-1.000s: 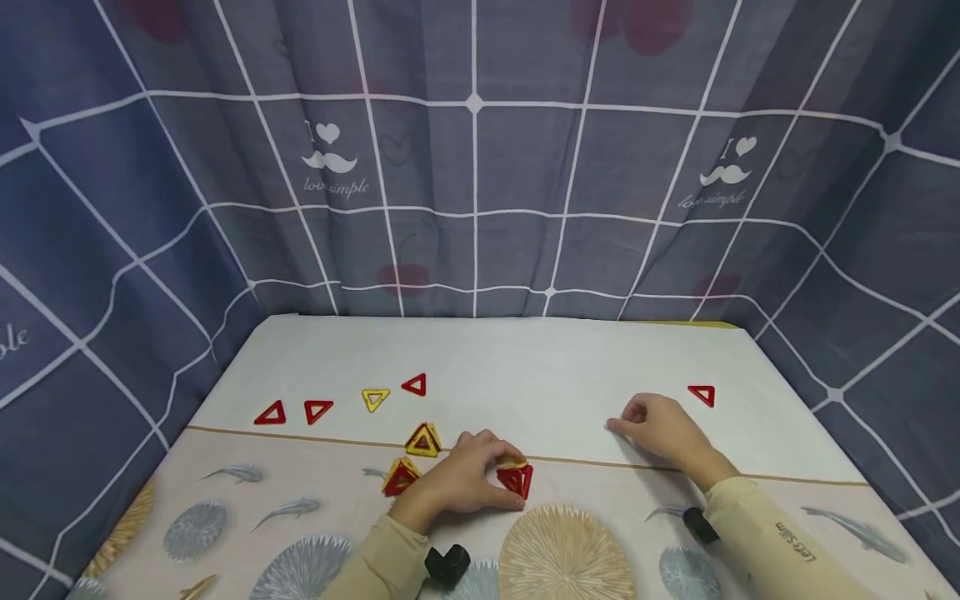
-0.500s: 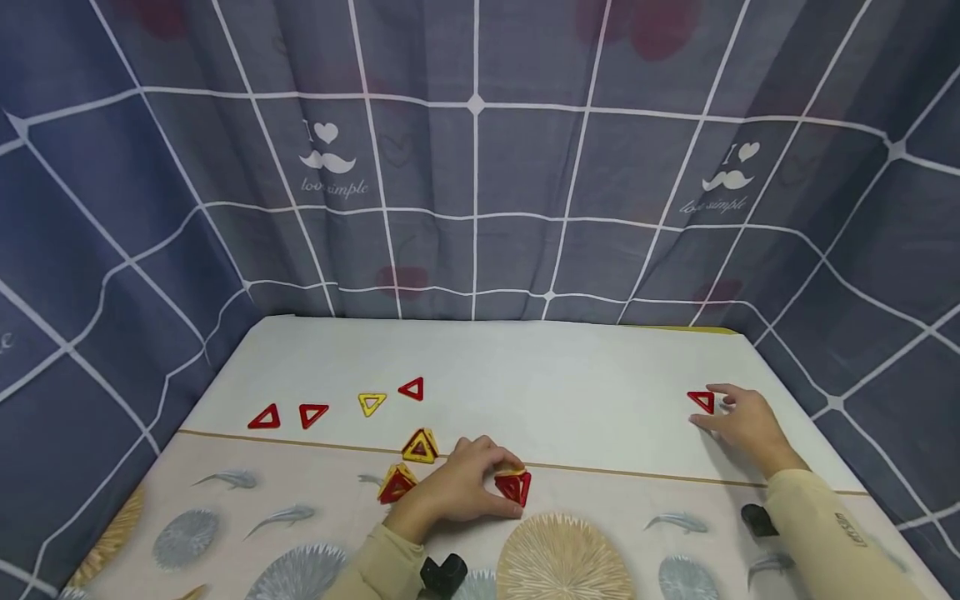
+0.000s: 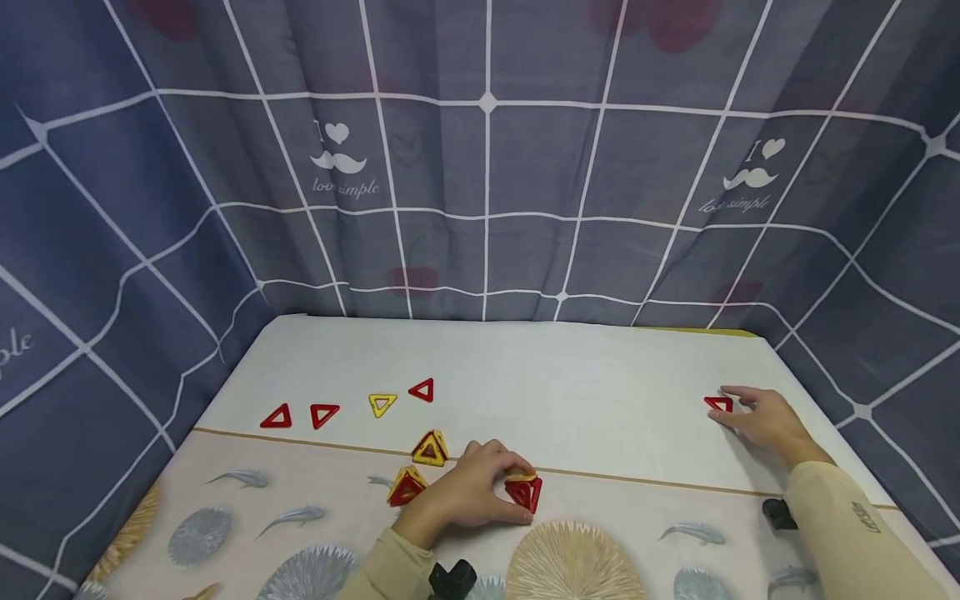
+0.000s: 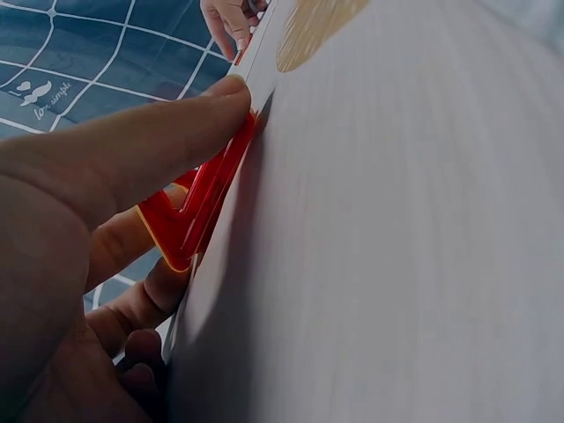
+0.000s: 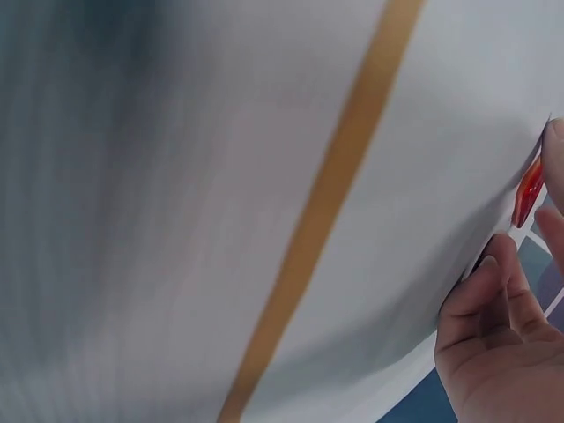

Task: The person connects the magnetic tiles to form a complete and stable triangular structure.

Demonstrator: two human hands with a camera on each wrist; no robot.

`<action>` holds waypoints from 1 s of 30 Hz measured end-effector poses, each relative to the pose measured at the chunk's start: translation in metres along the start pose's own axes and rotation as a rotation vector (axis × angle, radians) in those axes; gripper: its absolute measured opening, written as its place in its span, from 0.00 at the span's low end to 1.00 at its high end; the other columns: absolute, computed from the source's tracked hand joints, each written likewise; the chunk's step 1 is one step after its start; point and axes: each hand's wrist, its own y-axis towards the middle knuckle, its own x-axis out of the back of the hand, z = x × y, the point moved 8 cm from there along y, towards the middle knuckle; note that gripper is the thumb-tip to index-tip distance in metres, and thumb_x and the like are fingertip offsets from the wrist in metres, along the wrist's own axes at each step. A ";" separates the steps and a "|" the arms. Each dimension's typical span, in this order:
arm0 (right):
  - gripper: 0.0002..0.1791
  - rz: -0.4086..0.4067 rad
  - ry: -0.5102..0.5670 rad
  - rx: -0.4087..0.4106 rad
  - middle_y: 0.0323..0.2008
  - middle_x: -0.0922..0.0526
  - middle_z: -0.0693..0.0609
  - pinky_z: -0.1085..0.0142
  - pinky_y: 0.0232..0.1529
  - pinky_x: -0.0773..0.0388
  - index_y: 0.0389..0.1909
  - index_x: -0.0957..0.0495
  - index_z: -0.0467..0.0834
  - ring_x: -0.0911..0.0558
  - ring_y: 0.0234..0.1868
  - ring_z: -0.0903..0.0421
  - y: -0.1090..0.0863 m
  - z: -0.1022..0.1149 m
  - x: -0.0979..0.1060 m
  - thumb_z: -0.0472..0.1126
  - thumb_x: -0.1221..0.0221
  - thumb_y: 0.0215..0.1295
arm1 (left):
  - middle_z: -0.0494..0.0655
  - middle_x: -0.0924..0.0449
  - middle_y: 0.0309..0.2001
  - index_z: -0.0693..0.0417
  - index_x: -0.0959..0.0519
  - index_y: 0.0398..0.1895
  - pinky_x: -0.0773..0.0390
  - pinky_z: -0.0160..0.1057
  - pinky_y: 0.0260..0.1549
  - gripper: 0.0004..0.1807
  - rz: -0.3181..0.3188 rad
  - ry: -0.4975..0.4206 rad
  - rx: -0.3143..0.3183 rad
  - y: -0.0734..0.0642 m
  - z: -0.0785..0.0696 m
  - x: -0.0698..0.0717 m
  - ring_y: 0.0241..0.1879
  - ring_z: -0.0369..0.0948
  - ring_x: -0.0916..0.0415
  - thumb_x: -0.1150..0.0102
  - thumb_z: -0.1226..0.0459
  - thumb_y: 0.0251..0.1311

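On the table's near part, my left hand holds a small pyramid of red and yellow magnetic triangle tiles between thumb and fingers. In the left wrist view the thumb lies along the red piece and the other fingers are behind it. Far to the right, my right hand has thumb and forefinger at opposite edges of a flat red triangle tile, pinching it close to the white surface. The right wrist view shows only part of that red tile beside the fingers.
Two more red and yellow pyramids, one further back and one nearer, stand left of the left hand. Loose tiles lie behind: red, red, yellow and red. A grid-patterned curtain surrounds the table.
My right hand has moved right across the white surface to the lone red triangle tile and closed its fingertips in on it. The left hand stays with its pyramid.
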 end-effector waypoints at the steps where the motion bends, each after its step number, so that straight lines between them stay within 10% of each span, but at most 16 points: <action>1: 0.42 0.005 0.003 -0.005 0.61 0.38 0.19 0.29 0.58 0.40 0.67 0.33 0.30 0.39 0.61 0.21 0.000 -0.001 0.000 0.55 0.33 0.63 | 0.31 0.29 0.47 0.32 0.18 0.51 0.31 0.41 0.45 0.26 -0.001 0.001 0.002 0.000 0.000 0.000 0.47 0.36 0.39 0.22 0.45 0.47; 19: 0.36 -0.033 0.037 -0.093 0.40 0.23 0.33 0.47 0.41 0.25 0.49 0.26 0.28 0.26 0.41 0.38 -0.009 -0.004 0.006 0.57 0.30 0.60 | 0.31 0.30 0.47 0.33 0.18 0.51 0.31 0.42 0.45 0.26 -0.006 -0.003 0.002 0.000 0.000 -0.001 0.47 0.37 0.39 0.23 0.45 0.47; 30: 0.30 -0.044 0.121 0.095 0.38 0.18 0.46 0.61 0.32 0.27 0.43 0.19 0.37 0.23 0.38 0.49 -0.027 0.042 -0.016 0.60 0.28 0.56 | 0.30 0.29 0.47 0.34 0.18 0.52 0.31 0.42 0.47 0.26 0.006 0.000 -0.012 -0.001 0.000 0.000 0.48 0.36 0.39 0.23 0.47 0.48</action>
